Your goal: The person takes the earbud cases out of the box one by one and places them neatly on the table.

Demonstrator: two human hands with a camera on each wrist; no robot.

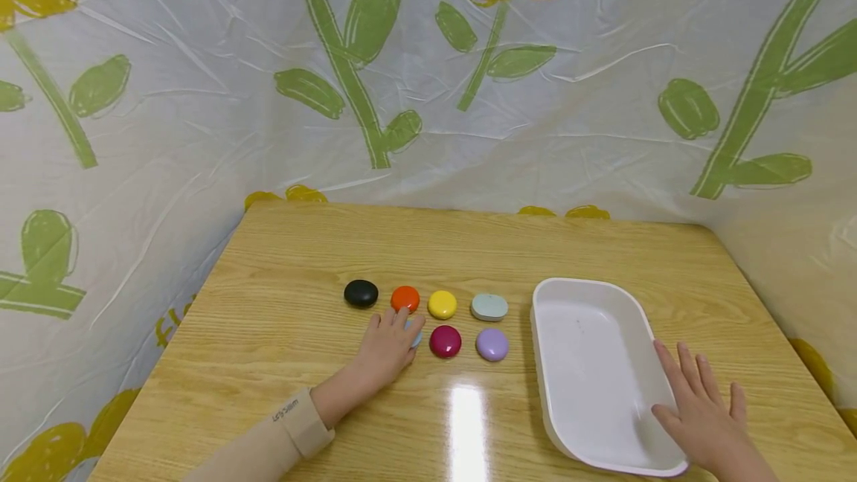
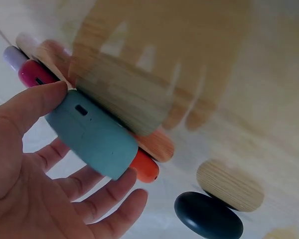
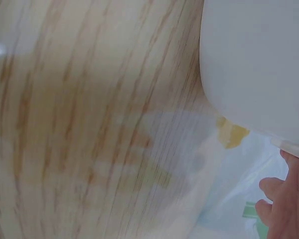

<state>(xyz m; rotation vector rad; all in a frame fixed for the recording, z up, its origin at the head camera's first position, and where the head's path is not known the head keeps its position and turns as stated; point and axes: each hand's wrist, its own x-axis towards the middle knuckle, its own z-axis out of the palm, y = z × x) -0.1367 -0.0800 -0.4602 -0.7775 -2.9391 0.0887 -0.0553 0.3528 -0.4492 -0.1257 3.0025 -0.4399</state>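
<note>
My left hand (image 1: 386,350) holds a light blue, rounded case (image 2: 94,134) that looks like an earbud charging case with a small port slot. In the left wrist view, the thumb is at one end and fingertips curl along the opposite side. Much of this case is hidden under the hand in the head view. Behind it lies an orange case (image 1: 405,299), and a magenta one (image 1: 445,341) is just to its right. My right hand (image 1: 708,413) has its fingers spread and straight at the right rim of a white tray (image 1: 596,378), the thumb reaching over the edge.
A black case (image 1: 361,294) lies at the left of the back row. Yellow (image 1: 443,305) and pale grey-green (image 1: 489,307) cases continue it to the right. A lilac case (image 1: 492,344) sits in front, near the tray. All rest on a glossy wooden table (image 1: 301,244), with patterned cloth behind.
</note>
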